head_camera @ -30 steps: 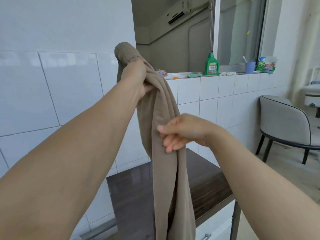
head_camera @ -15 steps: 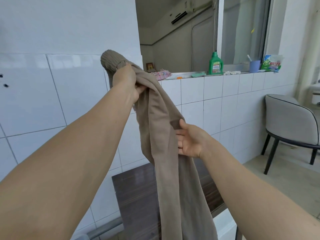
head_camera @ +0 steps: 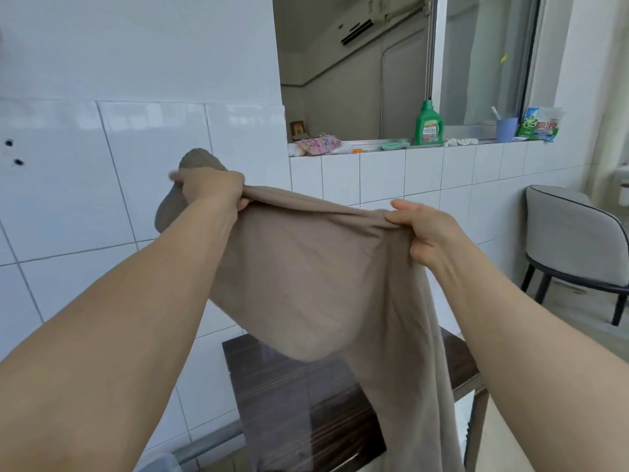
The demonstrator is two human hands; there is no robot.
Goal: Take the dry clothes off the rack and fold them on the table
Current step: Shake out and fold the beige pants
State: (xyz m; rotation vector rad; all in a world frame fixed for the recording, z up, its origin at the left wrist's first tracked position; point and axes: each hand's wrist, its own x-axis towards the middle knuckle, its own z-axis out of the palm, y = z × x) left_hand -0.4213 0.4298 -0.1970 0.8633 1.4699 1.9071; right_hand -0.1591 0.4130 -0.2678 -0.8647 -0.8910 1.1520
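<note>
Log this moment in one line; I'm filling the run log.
left hand: grips beige garment | right hand: grips garment | garment: spread above dark table | fold: not begun

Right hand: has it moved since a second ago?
Yes. The right hand moved rightward, from beside the left hand towards the grey chair, spreading the beige garment.

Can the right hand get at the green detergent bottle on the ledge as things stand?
Probably not right away. The right hand is gripping the beige garment stretched between both hands, and the green bottle stands well beyond it, up on the tiled ledge.
</note>
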